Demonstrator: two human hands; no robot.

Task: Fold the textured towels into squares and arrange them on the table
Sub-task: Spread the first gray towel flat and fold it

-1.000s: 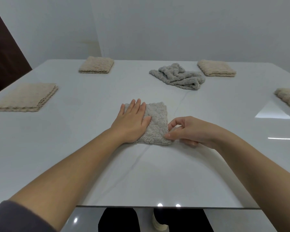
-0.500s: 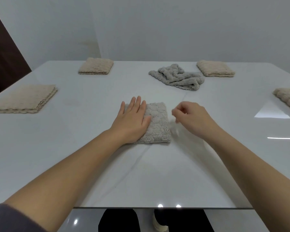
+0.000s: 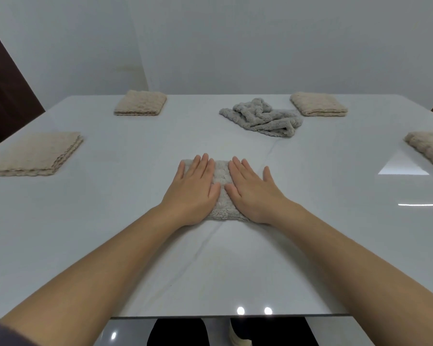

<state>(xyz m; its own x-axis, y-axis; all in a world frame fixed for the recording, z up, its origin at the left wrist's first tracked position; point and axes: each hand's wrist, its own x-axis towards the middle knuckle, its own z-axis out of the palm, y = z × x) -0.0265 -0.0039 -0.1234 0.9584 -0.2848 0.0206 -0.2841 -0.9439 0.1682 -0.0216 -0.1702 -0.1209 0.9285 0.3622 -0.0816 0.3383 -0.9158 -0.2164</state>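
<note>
A small grey textured towel (image 3: pixel 221 174), folded into a square, lies at the middle of the white table (image 3: pixel 135 258). My left hand (image 3: pixel 194 189) lies flat, palm down, on its left half. My right hand (image 3: pixel 251 189) lies flat on its right half, fingers straight and slightly spread. Between them only a strip of the towel shows. A crumpled grey towel (image 3: pixel 261 117) lies unfolded further back. Beige folded squares sit at the left edge (image 3: pixel 34 153), back left (image 3: pixel 140 103), back right (image 3: pixel 319 104) and right edge (image 3: pixel 430 148).
The glossy table's front edge runs close to me, with dark shapes on the floor below it. Pale walls stand behind the table. A dark brown panel (image 3: pixel 3 96) rises at the far left.
My right hand let go of the towel's near right corner, lifted, then came down flat on the towel's right half. My left hand stayed pressed on the left half.
</note>
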